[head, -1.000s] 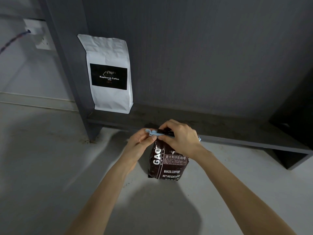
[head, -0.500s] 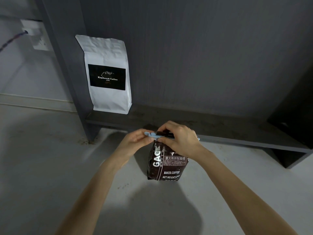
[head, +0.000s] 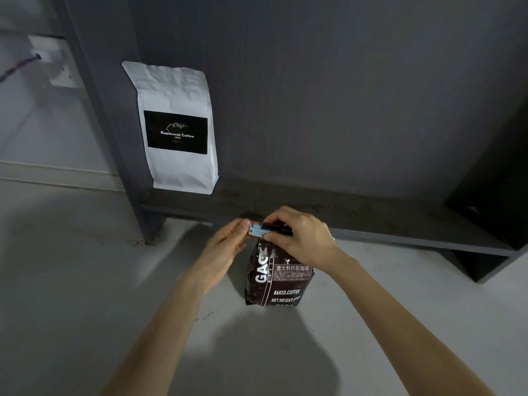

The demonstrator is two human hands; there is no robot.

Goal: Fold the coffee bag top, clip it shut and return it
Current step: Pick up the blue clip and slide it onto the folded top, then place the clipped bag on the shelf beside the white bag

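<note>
A dark brown coffee bag (head: 278,277) with white lettering stands upright on the grey floor, in front of a low shelf. Its top is folded over, and a light blue clip (head: 258,231) lies across the fold. My left hand (head: 228,247) pinches the clip's left end with its fingertips. My right hand (head: 303,237) covers the fold and the right part of the clip, thumb in front, fingers behind. The clip's right end is hidden except for a small tip past my wrist.
A white coffee bag (head: 177,130) with a black label stands on the dark shelf (head: 371,221), leaning against the back panel. The shelf's upright post (head: 114,138) is on the left. A wall socket with a plugged cable (head: 50,60) is at the far left.
My left hand has shifted slightly along the clip's left end. The bag and my right hand stay where they were.
</note>
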